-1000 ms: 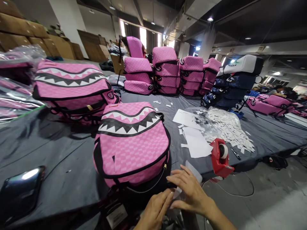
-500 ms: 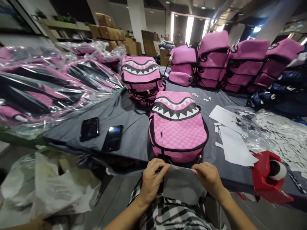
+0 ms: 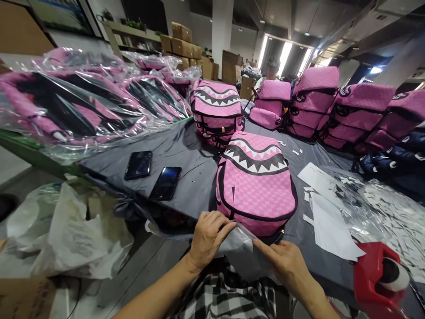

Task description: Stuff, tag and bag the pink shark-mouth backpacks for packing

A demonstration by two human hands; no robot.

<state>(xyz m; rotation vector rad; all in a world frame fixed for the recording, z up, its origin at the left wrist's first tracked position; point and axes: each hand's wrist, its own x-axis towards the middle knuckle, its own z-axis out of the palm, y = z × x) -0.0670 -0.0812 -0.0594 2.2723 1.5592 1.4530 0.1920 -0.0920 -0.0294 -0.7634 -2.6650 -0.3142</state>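
A pink checkered shark-mouth backpack (image 3: 260, 192) lies on a dark grey tablecloth (image 3: 199, 177). Just in front of the backpack, the left hand (image 3: 210, 237) pinches the edge of a translucent plastic sheet (image 3: 244, 257), and the right hand (image 3: 285, 261) grips it farther along. Left of the backpack lie two smartphones (image 3: 166, 183); behind it sits another shark-mouth bag (image 3: 217, 108); right of it are white papers (image 3: 332, 228) and a red tape dispenser (image 3: 367, 274).

Stacked backpacks (image 3: 314, 101) and cardboard boxes (image 3: 182, 47) mark a workshop.
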